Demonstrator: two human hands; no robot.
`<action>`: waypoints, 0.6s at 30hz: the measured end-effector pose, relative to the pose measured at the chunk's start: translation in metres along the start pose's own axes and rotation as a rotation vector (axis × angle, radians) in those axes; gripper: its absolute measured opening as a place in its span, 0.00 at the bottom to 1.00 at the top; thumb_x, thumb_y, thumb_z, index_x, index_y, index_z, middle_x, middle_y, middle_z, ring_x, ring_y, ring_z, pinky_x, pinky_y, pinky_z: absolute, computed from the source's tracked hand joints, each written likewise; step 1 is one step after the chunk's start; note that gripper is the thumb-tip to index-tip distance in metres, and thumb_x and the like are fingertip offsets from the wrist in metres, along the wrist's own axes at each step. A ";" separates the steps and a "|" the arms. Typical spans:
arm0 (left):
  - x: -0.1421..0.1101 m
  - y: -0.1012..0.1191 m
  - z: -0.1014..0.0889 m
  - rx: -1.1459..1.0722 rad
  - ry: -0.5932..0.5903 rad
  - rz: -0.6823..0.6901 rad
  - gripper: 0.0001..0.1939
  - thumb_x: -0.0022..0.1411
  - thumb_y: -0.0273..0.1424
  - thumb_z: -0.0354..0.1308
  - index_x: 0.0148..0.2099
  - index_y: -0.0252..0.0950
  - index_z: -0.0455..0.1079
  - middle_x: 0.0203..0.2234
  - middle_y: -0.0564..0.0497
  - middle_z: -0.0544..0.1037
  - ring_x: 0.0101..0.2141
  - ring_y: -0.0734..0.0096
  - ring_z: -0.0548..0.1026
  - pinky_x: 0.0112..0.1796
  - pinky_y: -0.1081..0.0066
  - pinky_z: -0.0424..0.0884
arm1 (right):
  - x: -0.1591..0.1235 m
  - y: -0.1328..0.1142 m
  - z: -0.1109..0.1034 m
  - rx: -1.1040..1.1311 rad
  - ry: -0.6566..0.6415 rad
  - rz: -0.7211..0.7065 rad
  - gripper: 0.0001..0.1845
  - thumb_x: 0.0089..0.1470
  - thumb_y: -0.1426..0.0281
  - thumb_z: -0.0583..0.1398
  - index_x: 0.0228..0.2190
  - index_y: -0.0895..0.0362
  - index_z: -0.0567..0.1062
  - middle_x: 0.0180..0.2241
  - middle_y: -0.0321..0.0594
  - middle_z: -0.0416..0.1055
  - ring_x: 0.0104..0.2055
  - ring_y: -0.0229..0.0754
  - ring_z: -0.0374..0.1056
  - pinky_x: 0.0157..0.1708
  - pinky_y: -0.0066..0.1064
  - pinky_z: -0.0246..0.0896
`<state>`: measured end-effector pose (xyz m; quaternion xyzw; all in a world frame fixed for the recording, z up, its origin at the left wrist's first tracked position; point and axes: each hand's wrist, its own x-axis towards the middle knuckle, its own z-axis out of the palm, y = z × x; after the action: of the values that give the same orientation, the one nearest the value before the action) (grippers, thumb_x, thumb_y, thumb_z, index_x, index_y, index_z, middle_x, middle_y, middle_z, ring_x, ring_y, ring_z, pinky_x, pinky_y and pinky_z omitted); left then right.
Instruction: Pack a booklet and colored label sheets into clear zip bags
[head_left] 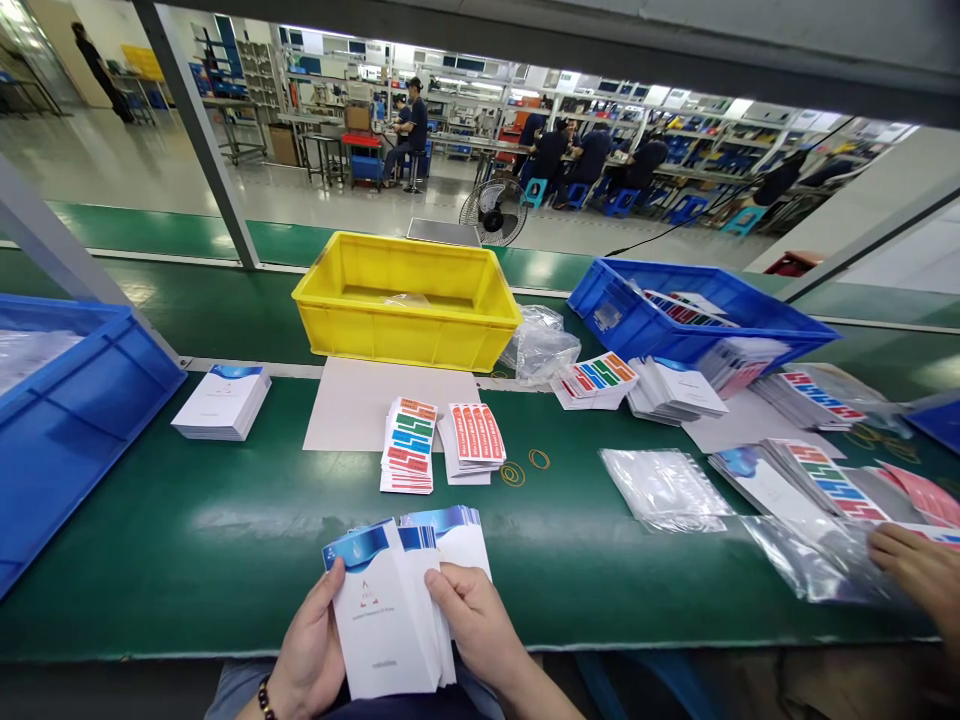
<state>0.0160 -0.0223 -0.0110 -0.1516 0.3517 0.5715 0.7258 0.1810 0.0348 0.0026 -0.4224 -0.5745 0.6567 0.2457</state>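
Observation:
My left hand (310, 635) is closed on the left edge of a fanned stack of white instruction booklets (386, 635) with blue tops. My right hand (474, 615) grips the right side of that stack, thumb on top. Just behind my right hand lies another pile of booklets (463, 530) on the green table, partly hidden by the held ones. Farther back are a stack of multicoloured sticker sheets (409, 445) and a stack of red-and-white sticker sheets (480, 437). A neat stack of booklets (223, 402) sits at the back left.
Bins stand around the table (247, 540): a yellow one (409, 335), a blue one (675, 335) and another blue one (82, 440). Clear plastic bags (664, 488) and rubber bands (512, 474) lie right of centre. At the right, a co-worker's hand (915, 570) touches a bag.

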 end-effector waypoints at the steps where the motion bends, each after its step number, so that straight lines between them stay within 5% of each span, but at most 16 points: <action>1: 0.000 0.000 0.000 0.004 -0.004 -0.004 0.12 0.60 0.33 0.53 0.35 0.32 0.75 0.30 0.45 0.81 0.40 0.55 0.76 0.49 0.58 0.65 | 0.000 0.002 0.000 0.016 -0.003 -0.002 0.26 0.52 0.49 0.50 0.17 0.58 0.60 0.19 0.33 0.51 0.23 0.34 0.48 0.22 0.26 0.44; 9: 0.000 0.001 -0.002 0.050 -0.054 0.002 0.13 0.60 0.33 0.52 0.35 0.31 0.75 0.31 0.44 0.81 0.41 0.55 0.76 0.48 0.58 0.66 | 0.001 0.007 0.003 0.068 0.035 -0.030 0.25 0.53 0.51 0.51 0.17 0.57 0.60 0.17 0.31 0.53 0.21 0.33 0.49 0.21 0.25 0.47; 14: 0.001 -0.001 0.000 0.050 -0.019 0.006 0.10 0.58 0.33 0.56 0.35 0.32 0.75 0.29 0.45 0.81 0.41 0.54 0.76 0.49 0.57 0.65 | -0.006 -0.004 0.006 -0.078 0.234 -0.193 0.16 0.57 0.59 0.50 0.33 0.59 0.69 0.24 0.34 0.64 0.26 0.36 0.59 0.28 0.25 0.56; 18: -0.002 0.000 0.001 0.057 0.001 -0.009 0.12 0.58 0.34 0.56 0.37 0.30 0.74 0.31 0.42 0.81 0.39 0.52 0.77 0.49 0.54 0.65 | -0.009 -0.001 -0.011 -0.068 0.329 -0.176 0.19 0.58 0.60 0.50 0.44 0.60 0.68 0.26 0.37 0.69 0.26 0.38 0.63 0.30 0.27 0.61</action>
<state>0.0159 -0.0235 -0.0087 -0.1326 0.3674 0.5580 0.7322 0.1950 0.0340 0.0066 -0.4804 -0.5829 0.5351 0.3784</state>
